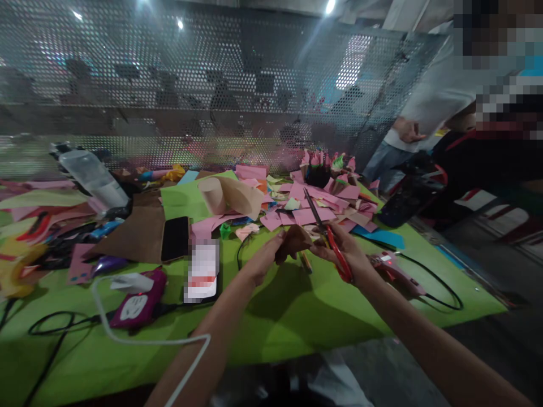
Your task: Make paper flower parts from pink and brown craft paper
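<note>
My left hand (266, 259) is closed on a small piece of brown paper (296, 239) above the green table. In my right hand (348, 251) is a pair of scissors (337, 249) with red handles, the dark blades pointing up and away. The fingertips of that hand also reach the right edge of the brown paper. Just below the paper, a short yellowish stick-like thing (306, 263) appears; its kind is unclear. A pink glue gun (396, 273) with a black cord lies right of my right hand.
Pink paper scraps (314, 216) and a brown paper roll (231, 196) cover the green table's (271, 333) far side. Left lie two phones (175, 239), a purple device (139, 299) with cables and a bottle (95, 178). A perforated metal screen (190, 85) stands behind; a person (424, 107) is at right.
</note>
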Available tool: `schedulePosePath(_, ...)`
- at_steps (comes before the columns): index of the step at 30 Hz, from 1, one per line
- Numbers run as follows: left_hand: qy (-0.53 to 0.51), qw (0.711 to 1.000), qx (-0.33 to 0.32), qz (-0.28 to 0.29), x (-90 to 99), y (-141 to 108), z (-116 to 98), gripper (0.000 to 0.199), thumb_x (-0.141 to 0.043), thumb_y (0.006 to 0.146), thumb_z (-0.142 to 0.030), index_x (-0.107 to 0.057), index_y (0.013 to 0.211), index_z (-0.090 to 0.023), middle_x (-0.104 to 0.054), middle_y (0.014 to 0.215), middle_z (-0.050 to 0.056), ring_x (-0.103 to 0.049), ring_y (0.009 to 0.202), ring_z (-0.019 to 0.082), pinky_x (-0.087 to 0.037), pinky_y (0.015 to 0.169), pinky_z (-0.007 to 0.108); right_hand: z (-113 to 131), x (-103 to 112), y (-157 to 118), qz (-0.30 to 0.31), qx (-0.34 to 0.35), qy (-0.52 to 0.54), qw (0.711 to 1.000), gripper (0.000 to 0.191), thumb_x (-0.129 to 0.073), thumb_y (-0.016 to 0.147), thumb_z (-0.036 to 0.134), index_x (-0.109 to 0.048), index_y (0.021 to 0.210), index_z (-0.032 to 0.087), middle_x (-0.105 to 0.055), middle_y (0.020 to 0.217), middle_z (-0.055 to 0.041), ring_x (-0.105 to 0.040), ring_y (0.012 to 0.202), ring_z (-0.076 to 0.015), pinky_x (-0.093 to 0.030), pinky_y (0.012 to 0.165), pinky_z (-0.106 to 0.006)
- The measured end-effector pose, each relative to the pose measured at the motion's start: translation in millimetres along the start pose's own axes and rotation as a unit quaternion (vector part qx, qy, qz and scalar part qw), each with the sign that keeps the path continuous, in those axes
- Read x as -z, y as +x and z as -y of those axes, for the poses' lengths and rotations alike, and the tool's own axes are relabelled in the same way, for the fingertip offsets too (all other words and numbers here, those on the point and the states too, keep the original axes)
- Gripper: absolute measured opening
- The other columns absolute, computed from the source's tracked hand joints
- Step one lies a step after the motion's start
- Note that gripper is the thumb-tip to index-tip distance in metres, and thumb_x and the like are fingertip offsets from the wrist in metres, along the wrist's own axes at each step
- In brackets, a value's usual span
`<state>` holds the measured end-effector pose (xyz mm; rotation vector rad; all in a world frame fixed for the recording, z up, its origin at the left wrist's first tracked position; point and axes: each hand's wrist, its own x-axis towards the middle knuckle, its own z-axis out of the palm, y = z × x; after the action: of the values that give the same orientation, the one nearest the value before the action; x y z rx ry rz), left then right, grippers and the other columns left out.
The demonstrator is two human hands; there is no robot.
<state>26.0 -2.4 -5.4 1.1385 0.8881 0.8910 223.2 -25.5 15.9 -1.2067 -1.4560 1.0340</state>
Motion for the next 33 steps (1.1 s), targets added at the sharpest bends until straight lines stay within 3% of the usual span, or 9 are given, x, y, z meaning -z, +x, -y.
schedulePosePath(8,0.019,0.999,0.002,0.026,-1.3,-5,-3,0.046,-0.059,0.086,-0.058,-0.066,0.114,-0.021,-0.068,0.076,0.001,-0.052,0.060,0.012,-0.033,0.054,0.023,-8,-13,12,-0.047,0.009,0.047,0.998,0.059,-0.086,0.057,0.045,-0.055,0.103,0.024,-0.066,0.091,-0.0018,-0.066,0.082,-0.0208,-0.055,0.073,-0.034)
schedulePosePath(13,0.045,0.996,-0.021,0.076,-0.6,-1,1,0.047,-0.067,0.078,-0.063,-0.066,0.096,-0.019,-0.066,0.072,0.000,-0.057,0.060,0.012,-0.040,0.054,0.022,-7,-15,11,-0.039,0.031,0.020,0.999,0.054,-0.082,0.063,0.045,-0.056,0.106,0.024,-0.066,0.087,-0.0012,-0.065,0.081,-0.0211,-0.053,0.072,-0.033)
schedulePosePath(16,0.023,0.997,-0.029,0.071,0.1,1,2,0.053,-0.073,0.070,-0.066,-0.064,0.089,-0.017,-0.065,0.071,0.001,-0.060,0.062,0.013,-0.044,0.055,0.023,-4,-14,9,-0.034,0.046,-0.002,0.998,0.052,-0.080,0.067,0.046,-0.057,0.107,0.024,-0.064,0.084,0.0007,-0.062,0.078,-0.0194,-0.051,0.071,-0.032)
schedulePosePath(23,-0.005,0.999,-0.040,0.004,2.8,1,-4,0.045,-0.075,0.073,-0.055,-0.065,0.095,-0.016,-0.067,0.071,0.001,-0.058,0.056,0.011,-0.044,0.056,0.023,1,3,-1,0.039,0.020,-0.082,0.996,0.054,-0.073,0.075,0.050,-0.054,0.118,0.023,-0.056,0.081,0.0024,-0.056,0.076,-0.0176,-0.049,0.070,-0.029)
schedulePosePath(27,-0.006,0.999,-0.048,-0.014,3.0,0,-7,0.037,-0.073,0.074,-0.049,-0.067,0.089,-0.017,-0.069,0.073,0.002,-0.057,0.054,0.010,-0.043,0.055,0.022,-1,17,-9,0.074,0.023,-0.146,0.986,0.058,-0.067,0.080,0.053,-0.050,0.127,0.023,-0.060,0.088,-0.0011,-0.058,0.082,-0.0206,-0.050,0.074,-0.030)
schedulePosePath(33,0.000,0.998,-0.058,-0.017,2.6,0,-7,0.035,-0.073,0.072,-0.049,-0.066,0.085,-0.018,-0.066,0.068,0.000,-0.052,0.053,0.009,-0.039,0.052,0.021,1,29,-17,0.142,0.015,-0.207,0.968,0.048,-0.059,0.087,0.053,-0.053,0.126,0.025,-0.064,0.094,-0.0028,-0.061,0.086,-0.0226,-0.051,0.076,-0.032)
